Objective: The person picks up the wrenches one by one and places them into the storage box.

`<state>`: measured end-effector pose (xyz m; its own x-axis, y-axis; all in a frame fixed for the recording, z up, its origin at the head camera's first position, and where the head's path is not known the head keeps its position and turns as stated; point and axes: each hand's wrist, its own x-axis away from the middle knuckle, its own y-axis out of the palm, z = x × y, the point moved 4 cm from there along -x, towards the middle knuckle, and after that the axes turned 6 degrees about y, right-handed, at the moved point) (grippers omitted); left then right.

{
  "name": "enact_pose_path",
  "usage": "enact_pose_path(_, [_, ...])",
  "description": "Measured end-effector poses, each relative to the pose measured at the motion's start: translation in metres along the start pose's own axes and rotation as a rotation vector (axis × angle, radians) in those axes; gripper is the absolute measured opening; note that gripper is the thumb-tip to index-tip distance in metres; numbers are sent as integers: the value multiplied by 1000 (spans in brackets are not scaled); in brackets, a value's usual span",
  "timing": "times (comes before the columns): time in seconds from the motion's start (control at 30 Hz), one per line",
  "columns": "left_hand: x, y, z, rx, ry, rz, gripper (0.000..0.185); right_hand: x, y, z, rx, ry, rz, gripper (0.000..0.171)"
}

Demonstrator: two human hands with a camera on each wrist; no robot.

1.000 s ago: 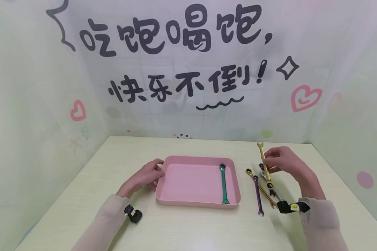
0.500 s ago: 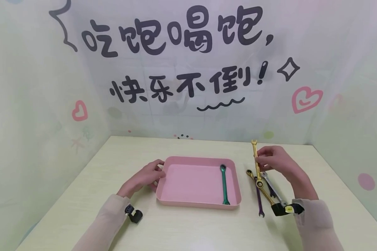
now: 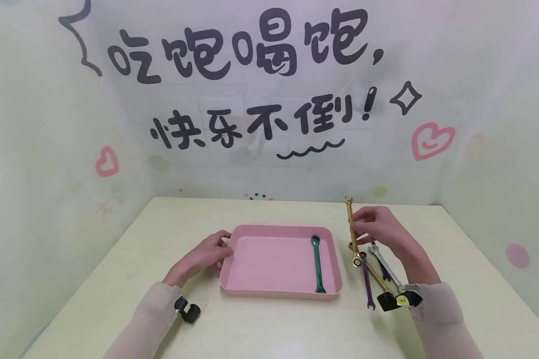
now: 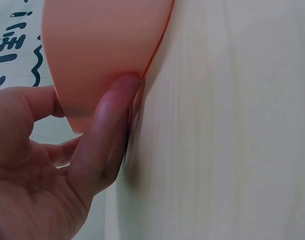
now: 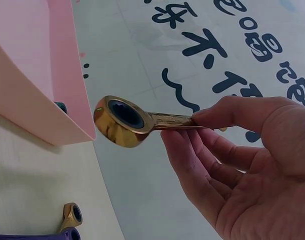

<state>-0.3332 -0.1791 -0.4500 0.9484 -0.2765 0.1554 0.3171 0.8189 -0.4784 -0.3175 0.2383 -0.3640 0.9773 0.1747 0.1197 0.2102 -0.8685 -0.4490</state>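
Note:
My right hand (image 3: 372,227) pinches a gold wrench (image 3: 352,229) by its shaft and holds it upright above the table, ring end (image 5: 121,120) down, just right of the pink tray (image 3: 238,286). A green wrench (image 3: 316,264) lies inside the tray along its right side. My left hand (image 3: 206,255) rests against the tray's left wall, fingers (image 4: 110,130) pressed to its outer side (image 4: 102,55). On the table below the right hand lie a purple wrench (image 3: 367,281), a second gold wrench (image 3: 377,278) and a silver wrench (image 3: 385,267).
The pale wooden table (image 3: 269,324) is walled in by a printed backdrop (image 3: 260,99) at the back and both sides. Wrist cameras (image 3: 187,310) sit on both forearms. Bare tabletop stretches in front of the tray.
My right hand has carried the gold wrench leftward and lifted it off the pile toward the tray's right edge. The left hand has stayed on the tray.

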Motion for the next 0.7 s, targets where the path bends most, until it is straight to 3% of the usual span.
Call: enact_pose_path(0.7, [-1, -2, 0, 5, 10, -7, 55, -4, 18, -12, -9, -37, 4, 33])
